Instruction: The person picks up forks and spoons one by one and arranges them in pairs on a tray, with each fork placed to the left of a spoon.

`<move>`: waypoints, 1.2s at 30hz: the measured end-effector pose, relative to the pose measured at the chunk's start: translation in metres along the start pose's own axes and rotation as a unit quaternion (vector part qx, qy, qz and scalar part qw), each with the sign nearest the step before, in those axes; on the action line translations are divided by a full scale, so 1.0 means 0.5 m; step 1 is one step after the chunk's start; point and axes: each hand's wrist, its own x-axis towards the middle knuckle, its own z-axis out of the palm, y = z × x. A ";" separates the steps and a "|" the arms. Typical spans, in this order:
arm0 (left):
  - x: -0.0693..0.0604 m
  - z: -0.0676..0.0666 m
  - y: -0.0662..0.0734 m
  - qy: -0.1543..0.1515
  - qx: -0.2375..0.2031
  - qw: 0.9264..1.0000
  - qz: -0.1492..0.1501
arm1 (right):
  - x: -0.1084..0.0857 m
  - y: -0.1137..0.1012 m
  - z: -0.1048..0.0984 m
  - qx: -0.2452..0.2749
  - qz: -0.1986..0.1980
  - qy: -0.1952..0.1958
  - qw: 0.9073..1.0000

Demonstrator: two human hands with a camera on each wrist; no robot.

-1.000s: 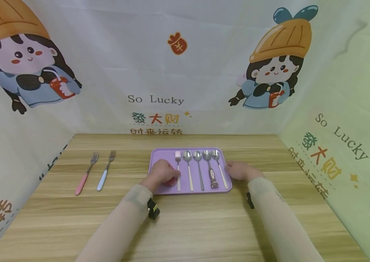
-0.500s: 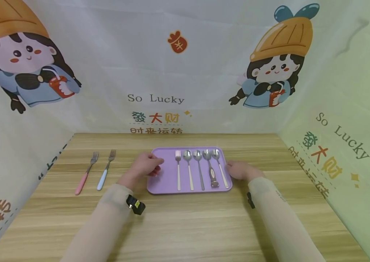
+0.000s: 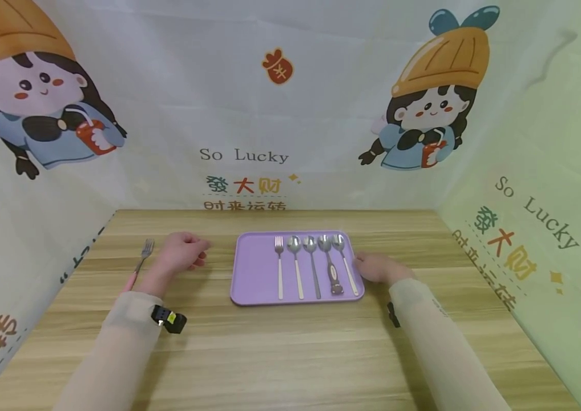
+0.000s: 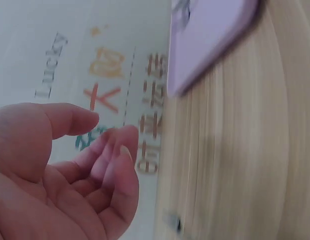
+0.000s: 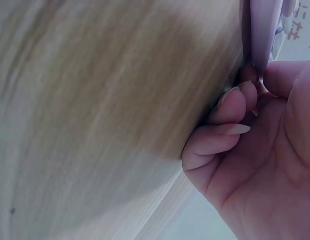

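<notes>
A lilac tray (image 3: 254, 271) lies on the wooden table. In its right part are a fork with a pale handle (image 3: 280, 274) and several spoons (image 3: 314, 274), side by side. My right hand (image 3: 375, 267) pinches the tray's right rim; the right wrist view shows thumb and fingertips meeting at the tray's edge (image 5: 264, 35). My left hand (image 3: 182, 251) is above the table left of the tray, fingers loosely curled and holding nothing. Beside it on the left lies a pink-handled fork (image 3: 146, 251), its lower handle hidden by my forearm. The blue-handled fork is hidden behind my left hand.
Printed cloth walls (image 3: 321, 142) stand at the back and both sides of the table (image 3: 295, 354). Bare wood shows between my left hand and the tray, and in front of the tray.
My left hand has let go of the pale-handled fork on the tray and moved left, off the tray and over the blue-handled fork. My right hand has stayed at the tray's rim.
</notes>
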 end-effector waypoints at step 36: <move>-0.034 -0.072 -0.114 0.025 0.275 0.958 -0.074 | 0.007 0.006 0.005 -0.004 -0.005 0.002 1.000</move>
